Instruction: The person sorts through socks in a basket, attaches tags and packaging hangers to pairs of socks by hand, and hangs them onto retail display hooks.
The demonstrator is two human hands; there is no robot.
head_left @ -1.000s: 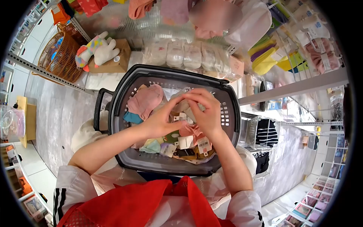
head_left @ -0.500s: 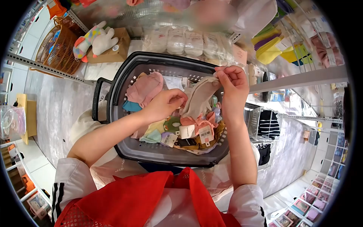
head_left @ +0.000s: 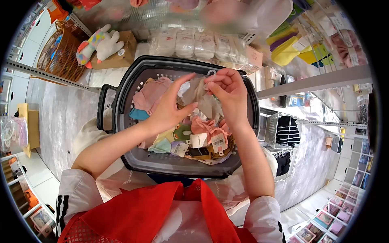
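My right hand (head_left: 231,95) pinches the top of a pair of beige socks (head_left: 198,94), with a small white plastic hook (head_left: 212,73) sticking up at the fingertips. The socks hang over a grey basket with a black rim (head_left: 133,65). To their left is my left hand (head_left: 172,106), empty, its thumb and fingers spread apart. In the basket lie pink socks (head_left: 150,95), a teal piece (head_left: 139,114), a coral frilled piece (head_left: 202,125) and several others. White tags (head_left: 198,140) show on some of them.
Packs of white rolled goods (head_left: 202,43) stand behind the basket. At the back left are a cardboard box (head_left: 125,46) with plush toys (head_left: 107,44) and a wicker basket (head_left: 60,52). A metal shelf edge (head_left: 316,83) and wire bins (head_left: 279,131) lie to the right.
My right hand has moved left with the beige socks, and the white hook now shows. My left hand has spread its fingers and shifted slightly left.
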